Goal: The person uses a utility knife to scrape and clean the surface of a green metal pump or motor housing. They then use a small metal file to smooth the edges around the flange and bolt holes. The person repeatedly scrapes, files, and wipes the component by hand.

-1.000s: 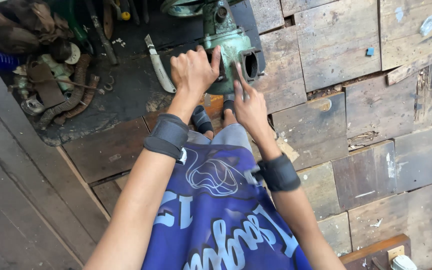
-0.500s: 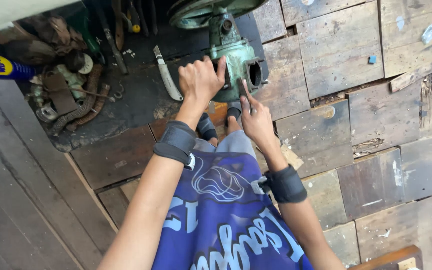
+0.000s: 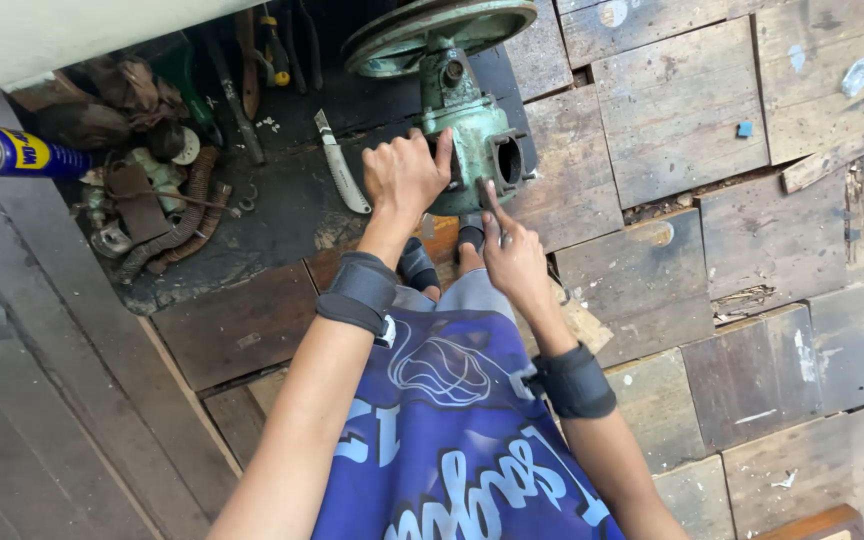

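Note:
A green cast-metal machine body (image 3: 474, 140) with a large round pulley wheel (image 3: 439, 30) on top stands on the plank floor in front of my knees. My left hand (image 3: 404, 175) grips its left side, fingers curled onto the casing. My right hand (image 3: 514, 250) is just below its square side opening, index finger stretched up against the casing; whether it holds a small tool I cannot tell. Both wrists wear dark wrist wraps, and my blue printed shorts fill the lower middle.
A blue and yellow spray can (image 3: 14, 152) lies at the far left. Greasy rags, springs and metal parts (image 3: 152, 200) are piled on the dark oily patch. A folding knife (image 3: 340, 175) lies beside my left hand. Long hand tools (image 3: 252, 55) lie behind. Worn wooden planks (image 3: 742, 260) spread to the right.
The view has tilted so the machine sits lower and more central. My left hand has closed more firmly on the casing; my right hand stays near the side opening.

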